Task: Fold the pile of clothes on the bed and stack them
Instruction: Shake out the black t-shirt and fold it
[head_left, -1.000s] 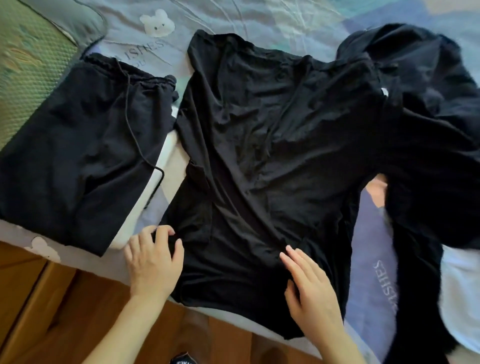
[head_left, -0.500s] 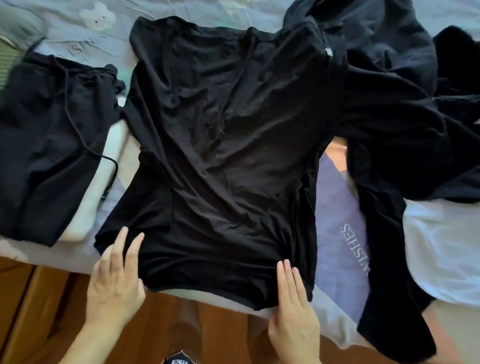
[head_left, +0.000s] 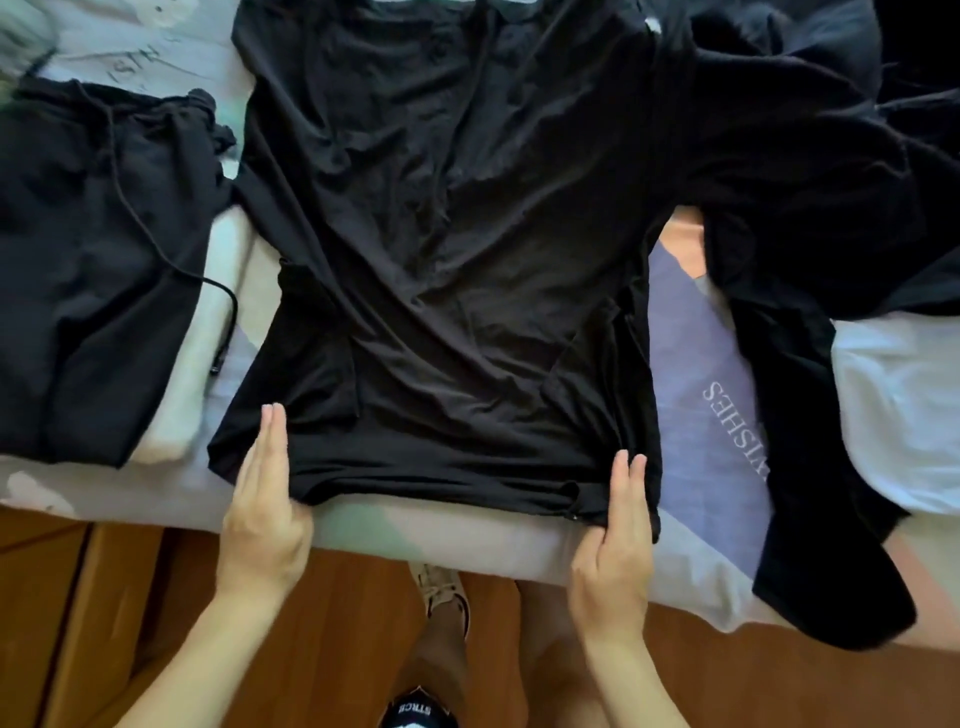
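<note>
A black long-sleeved shirt (head_left: 441, 249) lies spread flat on the bed, its hem toward me at the bed's near edge. My left hand (head_left: 265, 499) is at the hem's left corner, with straight fingers on top of the cloth and the thumb hidden under the edge. My right hand (head_left: 618, 525) holds the hem's right corner the same way. Folded black drawstring trousers (head_left: 98, 270) sit at the left. A pile of unfolded dark clothes (head_left: 810, 218) lies at the right, and one piece hangs over the bed's edge.
The bed sheet (head_left: 706, 364) is pale with printed letters. A white cloth (head_left: 904, 410) lies at the right under the dark pile. Below the bed edge are a wooden floor (head_left: 322, 613) and my foot in a shoe (head_left: 444, 597).
Both hands slid down from the shirt's lower body to its hem corners and now grip the edge. The shirt lies flatter. The camera view shifted right and closer.
</note>
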